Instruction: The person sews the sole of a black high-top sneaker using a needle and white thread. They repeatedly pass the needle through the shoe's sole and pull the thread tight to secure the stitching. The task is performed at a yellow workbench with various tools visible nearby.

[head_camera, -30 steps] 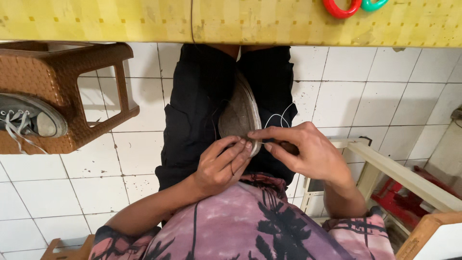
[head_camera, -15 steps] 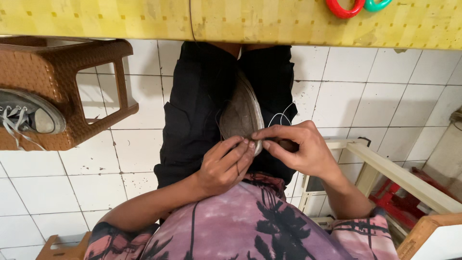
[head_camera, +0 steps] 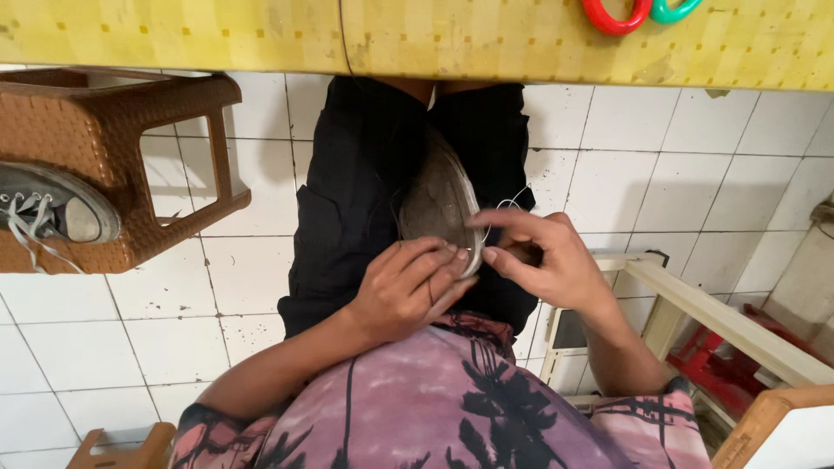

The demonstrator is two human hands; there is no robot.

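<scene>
A worn grey shoe (head_camera: 437, 195) stands sole-up between my knees, against black trousers (head_camera: 347, 191). My left hand (head_camera: 407, 288) grips the shoe's near edge, fingers curled over the rim. To the right of it, my right hand (head_camera: 540, 259) pinches something thin at that same rim, probably a needle, too small to make out. A pale thread (head_camera: 514, 200) loops up from the shoe over my right index finger. The two hands almost touch at the fingertips.
A brown woven plastic stool (head_camera: 130, 156) lies on its side at the left with a grey laced sneaker (head_camera: 56, 208) in it. A yellow tabletop (head_camera: 417, 35) with red and green scissor handles (head_camera: 618, 13) runs along the top. White frame (head_camera: 721, 317) and red object (head_camera: 721, 356) at right.
My right fingers have drawn back a little from the shoe's rim and the index finger has lifted. The left hand keeps its grip on the shoe.
</scene>
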